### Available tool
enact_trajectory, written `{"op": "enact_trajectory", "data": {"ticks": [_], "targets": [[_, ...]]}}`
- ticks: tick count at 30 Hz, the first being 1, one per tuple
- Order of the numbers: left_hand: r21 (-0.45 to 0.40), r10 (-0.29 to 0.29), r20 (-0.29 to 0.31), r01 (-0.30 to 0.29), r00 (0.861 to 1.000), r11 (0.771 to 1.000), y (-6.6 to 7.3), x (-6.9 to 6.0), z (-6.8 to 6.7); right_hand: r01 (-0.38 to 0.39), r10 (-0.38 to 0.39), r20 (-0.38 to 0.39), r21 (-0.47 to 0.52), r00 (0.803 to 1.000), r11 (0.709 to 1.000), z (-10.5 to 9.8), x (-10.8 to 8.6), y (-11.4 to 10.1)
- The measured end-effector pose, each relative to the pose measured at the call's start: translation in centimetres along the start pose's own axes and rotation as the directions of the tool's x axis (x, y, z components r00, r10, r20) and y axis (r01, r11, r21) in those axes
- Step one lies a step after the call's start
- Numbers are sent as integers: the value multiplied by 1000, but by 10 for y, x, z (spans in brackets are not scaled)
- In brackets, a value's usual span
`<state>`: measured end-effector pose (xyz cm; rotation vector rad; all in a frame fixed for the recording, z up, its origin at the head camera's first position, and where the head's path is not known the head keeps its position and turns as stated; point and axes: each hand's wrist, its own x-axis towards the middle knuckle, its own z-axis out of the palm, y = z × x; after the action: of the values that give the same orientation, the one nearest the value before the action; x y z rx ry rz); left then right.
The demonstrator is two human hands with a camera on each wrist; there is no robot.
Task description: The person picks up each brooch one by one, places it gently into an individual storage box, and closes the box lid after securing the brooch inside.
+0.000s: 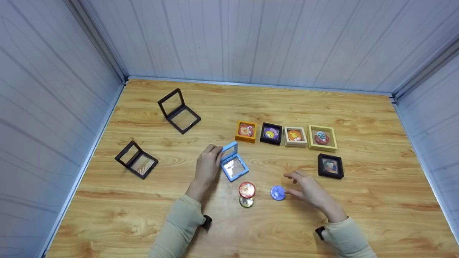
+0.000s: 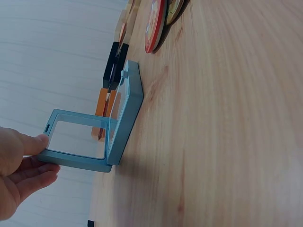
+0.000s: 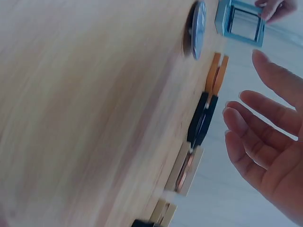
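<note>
A light blue hinged display frame [image 1: 235, 167] with clear film windows stands opened on the table. My left hand [image 1: 208, 164] pinches the edge of its raised lid, thumb on one face and fingers behind, as the left wrist view shows. My right hand [image 1: 309, 190] hovers beside a round blue-purple badge [image 1: 278, 192], fingers loosely bent and apart, holding nothing; the right wrist view shows a gap between hand and badge. Between the hands lies a red round badge [image 1: 247, 189], partly over a gold-rimmed badge [image 1: 246, 202].
Closed frames holding badges stand in a row: orange [image 1: 245, 131], black [image 1: 271, 133], cream [image 1: 295, 136] and pale yellow [image 1: 322, 138]. Another black frame [image 1: 330, 166] lies below them. Two opened black frames [image 1: 184, 119] [image 1: 142, 165] are at left. Panel walls [image 1: 229, 43] enclose the table.
</note>
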<state>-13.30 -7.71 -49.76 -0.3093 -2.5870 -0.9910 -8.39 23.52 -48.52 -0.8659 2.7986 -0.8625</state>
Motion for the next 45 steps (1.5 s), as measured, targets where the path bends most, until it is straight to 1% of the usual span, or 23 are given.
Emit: {"op": "enact_trajectory", "data": {"ticks": [5, 10, 14, 18, 23, 30, 35, 42, 45], "targets": [[-3, -3, -3, 3, 1000, 1000, 0, 0, 1, 59, -57, 38, -54, 998, 997, 8, 5, -3], [1, 3, -18, -3, 1000, 1000, -2, 0, 2, 131, -122, 94, -103, 988, 986, 16, 8, -3], [3, 3, -19, -3, 1000, 1000, -1, -1, 2, 128, -111, 142, -111, 984, 986, 21, 8, -2], [7, -1, -10, 1, 1000, 1000, -1, 0, 1, 113, -92, 165, -123, 982, 986, 25, 7, 0], [8, -5, 0, 5, 1000, 1000, -1, 0, 1, 113, -91, 165, -133, 982, 985, 26, 8, 1], [4, -5, -10, 5, 1000, 1000, -1, -1, 1, 102, -79, 157, -146, 984, 984, 28, 10, 0], [8, -10, -6, 10, 1000, 1000, -1, -1, 1, 97, -74, 163, -136, 984, 986, 28, 11, -1], [8, 17, -30, -16, 999, 1000, -2, -1, 2, 129, -112, 162, -100, 980, 987, 32, 13, 2], [5, 12, -25, -12, 1000, 1000, -2, 0, 2, 135, -120, 164, -83, 979, 987, 31, 15, 1]]}}
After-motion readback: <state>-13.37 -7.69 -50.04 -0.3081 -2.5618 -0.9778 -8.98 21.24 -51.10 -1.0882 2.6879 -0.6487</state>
